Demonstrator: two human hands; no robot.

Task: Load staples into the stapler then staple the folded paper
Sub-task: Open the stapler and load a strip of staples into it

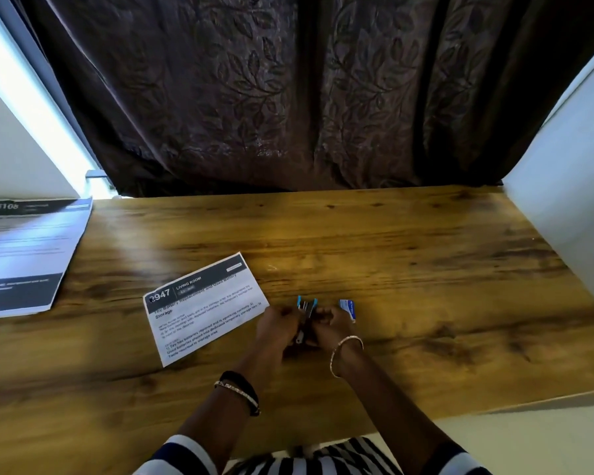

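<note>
The folded paper [204, 308] lying on the wooden table [391, 241] carries a dark header band with a large white number that reads "947", its first digit partly smudged, perhaps "2947". Beside it stands "LIVING ROOM" in white capitals. Below the band a bold heading reads "Toy Battery Replacement and Used Battery Storage". The smaller lines under it are mostly too blurred to read, though bold words such as "Toy has batteries replaced" can be made out. The stack of papers [28, 255] at the table's left edge shows "3108" in its dark header; the rest is unreadable. Print on the small blue-and-white box [347, 308] is illegible.
</note>
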